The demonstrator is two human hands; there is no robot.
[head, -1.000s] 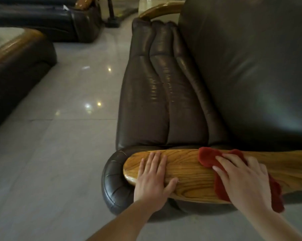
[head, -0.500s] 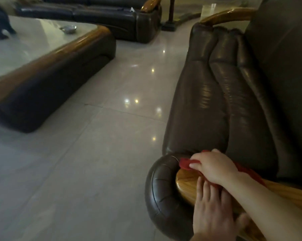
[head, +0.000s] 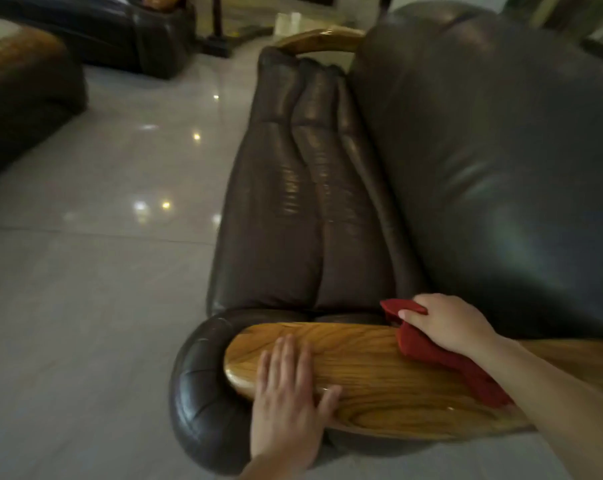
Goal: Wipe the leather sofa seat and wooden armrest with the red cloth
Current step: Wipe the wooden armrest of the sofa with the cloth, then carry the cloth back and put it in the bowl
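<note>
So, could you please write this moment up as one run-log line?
step: wiping armrest | right hand: gripping red cloth at inner edge of wooden armrest | left hand: flat on armrest front | seat: untouched

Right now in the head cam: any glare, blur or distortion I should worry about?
Head view: dim room, with ceiling-light glare spots on the glossy floor and sheen on the leather seat; edges soft from motion blur; wide-angle bending toward the corners. The red cloth, right hand, left hand and wooden armrest are readable.
</note>
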